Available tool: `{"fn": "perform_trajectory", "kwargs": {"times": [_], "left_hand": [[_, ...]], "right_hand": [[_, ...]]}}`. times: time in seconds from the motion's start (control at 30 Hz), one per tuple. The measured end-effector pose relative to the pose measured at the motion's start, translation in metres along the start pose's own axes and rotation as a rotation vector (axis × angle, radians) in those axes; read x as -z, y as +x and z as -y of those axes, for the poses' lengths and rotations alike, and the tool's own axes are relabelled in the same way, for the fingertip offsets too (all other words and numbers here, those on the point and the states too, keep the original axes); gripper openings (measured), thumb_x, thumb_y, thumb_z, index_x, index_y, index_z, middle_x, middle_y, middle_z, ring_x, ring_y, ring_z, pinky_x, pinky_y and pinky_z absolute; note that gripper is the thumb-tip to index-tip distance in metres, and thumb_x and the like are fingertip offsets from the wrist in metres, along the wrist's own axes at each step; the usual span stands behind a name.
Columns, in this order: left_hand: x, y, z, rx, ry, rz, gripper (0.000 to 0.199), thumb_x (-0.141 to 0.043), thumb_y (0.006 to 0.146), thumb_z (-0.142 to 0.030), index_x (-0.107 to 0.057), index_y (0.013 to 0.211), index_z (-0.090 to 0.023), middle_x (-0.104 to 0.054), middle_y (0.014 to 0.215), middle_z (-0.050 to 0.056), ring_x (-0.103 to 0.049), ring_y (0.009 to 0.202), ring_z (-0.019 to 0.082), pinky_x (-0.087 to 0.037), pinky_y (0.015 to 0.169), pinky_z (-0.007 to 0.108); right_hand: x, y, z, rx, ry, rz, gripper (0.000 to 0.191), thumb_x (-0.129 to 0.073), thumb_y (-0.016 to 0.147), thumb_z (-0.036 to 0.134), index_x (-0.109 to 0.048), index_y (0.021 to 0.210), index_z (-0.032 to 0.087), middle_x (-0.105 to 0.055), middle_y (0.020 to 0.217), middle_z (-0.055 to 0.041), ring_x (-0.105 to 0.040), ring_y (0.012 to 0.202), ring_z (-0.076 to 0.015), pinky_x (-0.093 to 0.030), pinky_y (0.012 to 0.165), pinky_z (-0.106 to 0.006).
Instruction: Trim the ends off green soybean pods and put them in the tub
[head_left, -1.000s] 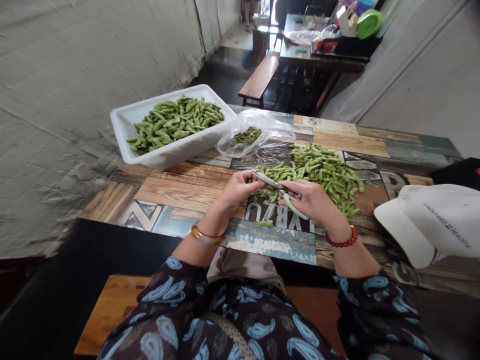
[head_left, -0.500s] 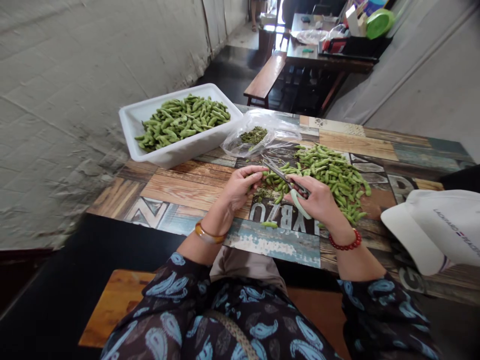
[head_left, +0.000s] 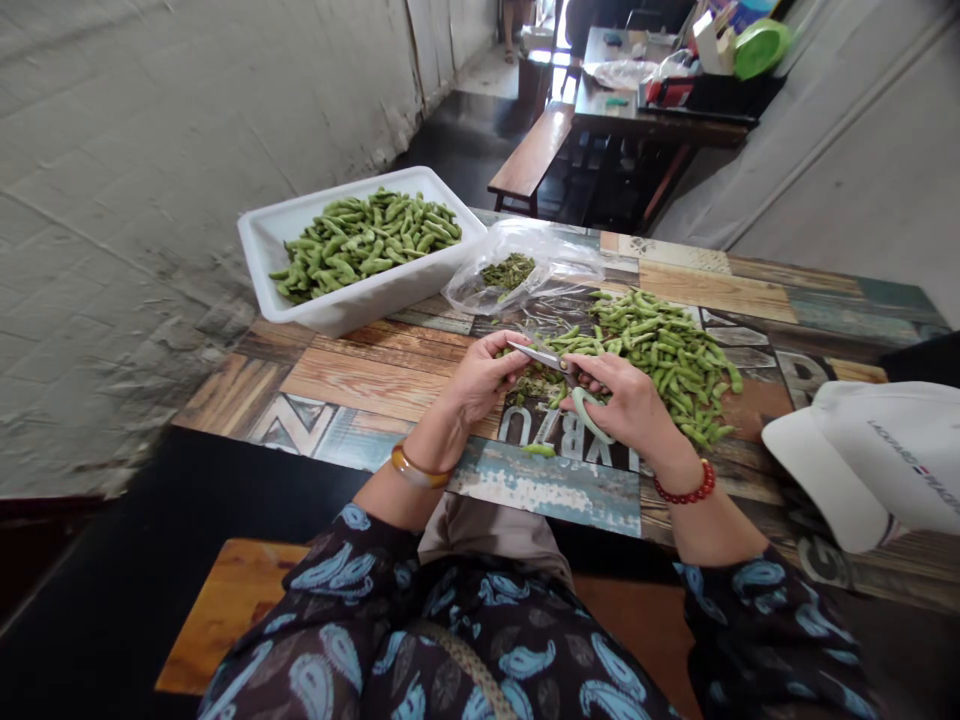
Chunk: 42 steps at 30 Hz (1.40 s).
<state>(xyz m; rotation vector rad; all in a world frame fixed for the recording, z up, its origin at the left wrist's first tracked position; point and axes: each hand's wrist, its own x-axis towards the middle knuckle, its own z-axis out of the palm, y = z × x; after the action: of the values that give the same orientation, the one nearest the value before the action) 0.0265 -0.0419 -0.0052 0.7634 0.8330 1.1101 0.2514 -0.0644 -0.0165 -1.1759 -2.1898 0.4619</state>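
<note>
My right hand (head_left: 626, 400) is closed around a pair of scissors (head_left: 544, 354) with pale green handles. The blades point left, and their tips reach the fingers of my left hand (head_left: 484, 375). Those fingers are pinched together; whatever lies between them is hidden. Beyond and right of my right hand spreads a heap of green soybean pods (head_left: 660, 345). Small green trimmings (head_left: 529, 388) and a few pods lie beneath the scissors. One single pod (head_left: 538, 450) rests nearer the table's front edge.
A white plastic tub (head_left: 360, 285) full of pods stands at the back left. Beside it, a clear plastic bag (head_left: 480, 290) holds green scraps. On the right, a person in a white cap (head_left: 862, 450) leans in at the patterned table (head_left: 375, 375). A bench (head_left: 532, 155) stands behind.
My right hand has shifted slightly left, and the scissors have swung so their tips meet my left fingertips. The blades lie flatter than before. My left hand stays nearly in place.
</note>
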Motion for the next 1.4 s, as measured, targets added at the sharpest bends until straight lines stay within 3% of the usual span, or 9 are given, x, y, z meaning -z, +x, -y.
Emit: {"fn": "perform_trajectory", "kwargs": {"times": [0.23,0.57,1.03,1.17,1.27,1.4], "left_hand": [[0.002,0.001,0.006,-0.032,0.09,0.051,0.039,-0.086,0.062,-0.034,-0.065,0.088,-0.014,-0.069,0.07,0.004,-0.05,0.052,0.007,-0.027,0.045,0.017],[0.003,0.0,0.005,-0.084,0.152,0.076,0.027,-0.084,0.067,-0.033,-0.069,0.078,-0.013,-0.069,0.073,0.006,-0.054,0.058,0.008,-0.028,0.046,0.018],[0.008,0.004,0.004,-0.087,0.232,0.086,0.028,-0.08,0.069,-0.036,-0.066,0.078,-0.014,-0.064,0.066,0.001,-0.038,0.048,0.005,-0.023,0.046,0.02],[0.005,0.002,0.003,-0.144,0.477,0.109,0.024,-0.069,0.079,-0.033,-0.071,0.095,-0.014,-0.058,0.064,-0.002,-0.037,0.051,0.007,-0.026,0.05,0.022],[0.003,0.002,0.004,-0.272,0.748,0.126,0.017,-0.06,0.084,-0.028,-0.069,0.083,-0.014,-0.058,0.067,-0.001,-0.044,0.061,0.01,-0.033,0.058,0.023],[0.006,0.007,0.01,-0.377,0.908,0.111,0.018,-0.056,0.087,-0.026,-0.064,0.077,-0.014,-0.057,0.066,-0.001,-0.048,0.066,0.011,-0.038,0.065,0.023]], "right_hand": [[0.001,0.0,0.001,0.001,-0.005,-0.011,0.052,-0.072,0.084,0.044,-0.06,0.132,0.027,-0.064,0.099,-0.0074,-0.063,0.079,-0.0211,-0.058,0.075,-0.038],[0.001,0.0,-0.001,0.03,0.016,0.009,0.048,-0.07,0.086,0.045,-0.063,0.128,0.024,-0.06,0.085,-0.0042,-0.056,0.069,-0.0173,-0.052,0.064,-0.031],[0.01,0.002,0.002,0.062,-0.05,-0.002,0.041,-0.071,0.087,0.039,-0.065,0.124,0.023,-0.069,0.093,-0.0065,-0.064,0.077,-0.0199,-0.054,0.074,-0.032],[0.012,0.003,-0.005,0.023,-0.082,-0.133,0.041,-0.072,0.085,0.038,-0.067,0.123,0.022,-0.073,0.095,-0.0074,-0.068,0.081,-0.0223,-0.056,0.077,-0.035],[0.013,0.004,-0.008,-0.012,-0.111,-0.221,0.037,-0.07,0.086,0.034,-0.069,0.121,0.021,-0.075,0.099,-0.0084,-0.07,0.087,-0.0245,-0.057,0.082,-0.038],[0.012,0.004,-0.008,-0.003,-0.103,-0.218,0.038,-0.07,0.085,0.027,-0.069,0.122,0.02,-0.076,0.107,-0.0089,-0.071,0.093,-0.0251,-0.057,0.087,-0.038]]}}
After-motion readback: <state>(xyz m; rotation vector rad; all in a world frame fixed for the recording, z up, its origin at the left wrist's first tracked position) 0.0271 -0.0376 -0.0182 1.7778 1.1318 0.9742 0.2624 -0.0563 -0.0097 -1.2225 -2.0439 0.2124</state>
